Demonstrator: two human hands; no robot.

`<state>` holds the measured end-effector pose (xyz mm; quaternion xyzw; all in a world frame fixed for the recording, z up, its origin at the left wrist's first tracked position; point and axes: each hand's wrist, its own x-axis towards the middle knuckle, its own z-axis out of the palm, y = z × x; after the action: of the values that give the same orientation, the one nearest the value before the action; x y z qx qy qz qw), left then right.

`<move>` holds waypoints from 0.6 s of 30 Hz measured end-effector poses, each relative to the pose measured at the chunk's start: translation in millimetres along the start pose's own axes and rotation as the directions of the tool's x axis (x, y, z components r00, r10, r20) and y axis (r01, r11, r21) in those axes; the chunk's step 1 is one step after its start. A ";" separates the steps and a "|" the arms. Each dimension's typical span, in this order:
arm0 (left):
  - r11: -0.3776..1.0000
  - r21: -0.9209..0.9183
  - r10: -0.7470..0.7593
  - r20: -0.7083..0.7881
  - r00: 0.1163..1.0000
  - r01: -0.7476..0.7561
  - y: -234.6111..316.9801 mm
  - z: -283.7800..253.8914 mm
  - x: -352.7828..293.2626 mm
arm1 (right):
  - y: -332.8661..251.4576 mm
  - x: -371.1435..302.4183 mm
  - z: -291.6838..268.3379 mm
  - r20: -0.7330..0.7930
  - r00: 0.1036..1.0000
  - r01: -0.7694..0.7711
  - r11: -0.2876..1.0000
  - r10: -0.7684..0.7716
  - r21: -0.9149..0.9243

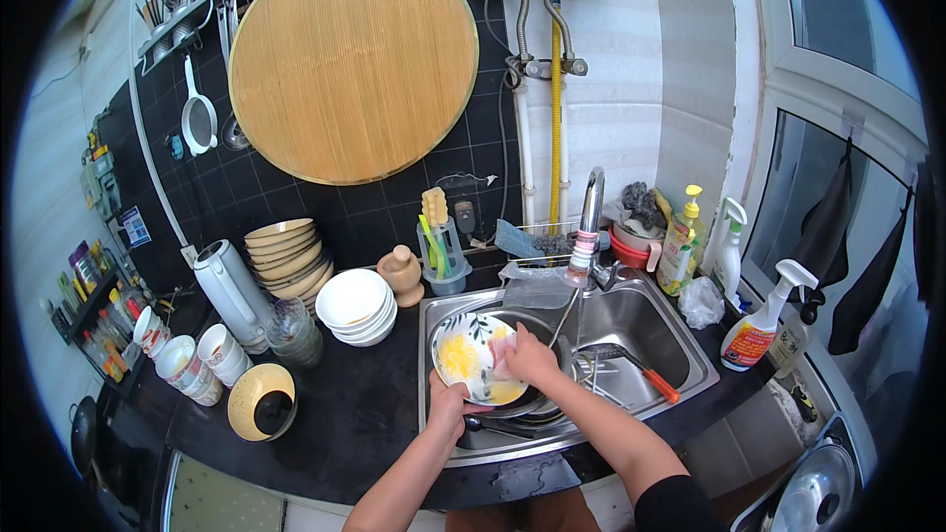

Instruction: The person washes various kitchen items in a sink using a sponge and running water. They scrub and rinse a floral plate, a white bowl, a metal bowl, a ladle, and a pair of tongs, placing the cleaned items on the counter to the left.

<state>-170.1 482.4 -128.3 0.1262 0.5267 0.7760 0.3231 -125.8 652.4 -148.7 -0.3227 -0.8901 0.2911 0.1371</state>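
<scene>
Over the left basin of the steel sink (430, 335), a white plate (457, 360) with yellow flowers and dark leaves is tilted toward me. My left hand (448, 402) grips its lower left rim, thumb on the upper side. Bent over the plate's right part, my right hand (529, 357) presses what looks like a pale pink cloth (502, 353) on its inner face; the fingers partly hide it. Below the plate, dark round cookware (537, 406) fills the basin. A thin stream of water runs from the faucet (592, 199), right of my right hand.
An orange-handled utensil (660, 386) lies in the right basin. White bowls (357, 303), tan bowls (286, 254), an electric kettle (229, 291) and a wooden mortar (401, 276) stand left of the sink. Spray bottles (759, 330) and a dish-soap bottle (678, 251) stand right.
</scene>
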 end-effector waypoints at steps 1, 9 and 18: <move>1.000 0.014 0.028 -0.022 0.999 -0.027 -2.3 -0.5 2.3 | 0.1 -8.5 3.1 0.018 1.000 -0.023 0.999 0.022 0.027; 0.999 0.018 0.035 -0.112 0.993 -0.033 -12.5 -3.5 10.8 | 22.1 -4.4 23.3 0.241 0.970 -0.060 0.992 0.031 0.113; 0.970 -0.137 -0.176 0.181 0.968 0.202 -13.1 -4.2 8.0 | -5.7 11.5 -11.3 -0.357 0.861 0.270 0.920 -0.362 -0.283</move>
<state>-173.6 487.5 -143.0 0.1146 0.4459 0.7666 0.4477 -132.4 661.2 -135.6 -0.2375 -0.9105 0.0900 0.3264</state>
